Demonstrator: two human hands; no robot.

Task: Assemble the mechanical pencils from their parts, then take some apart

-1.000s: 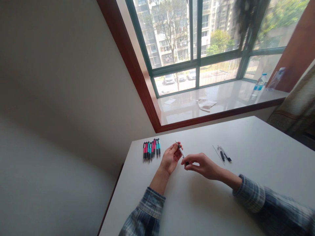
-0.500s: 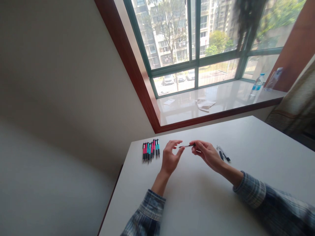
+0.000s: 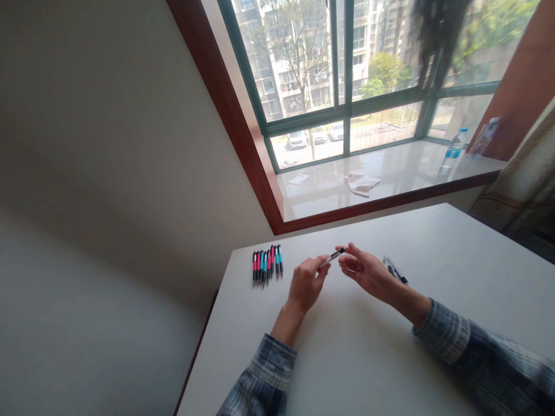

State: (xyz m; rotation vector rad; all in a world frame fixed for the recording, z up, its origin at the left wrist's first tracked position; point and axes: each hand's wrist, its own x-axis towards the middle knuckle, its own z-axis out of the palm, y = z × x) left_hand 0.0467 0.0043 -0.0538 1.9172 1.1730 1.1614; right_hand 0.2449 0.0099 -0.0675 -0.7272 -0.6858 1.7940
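Note:
A slim white pen (image 3: pixel 332 257) with a dark tip is held just above the white table (image 3: pixel 355 358). My left hand (image 3: pixel 306 283) pinches its lower left end, and my right hand (image 3: pixel 366 270) pinches its dark upper right end. Both hands are closed on it. A row of several pink and teal pens (image 3: pixel 267 264) lies on the table to the left of my left hand. Loose pen parts (image 3: pixel 395 269) lie just behind my right wrist, partly hidden by it.
The table's left edge drops off beside a grey wall. Beyond the table runs a white window sill (image 3: pixel 390 173) with a folded cloth (image 3: pixel 362 184), a paper scrap (image 3: pixel 298 179) and a water bottle (image 3: pixel 454 148). A curtain (image 3: pixel 520 185) hangs at the right.
The pen went from my left hand to my right, which lifted it up and to the right. My left hand opened, then closed on the pen's lower end again.

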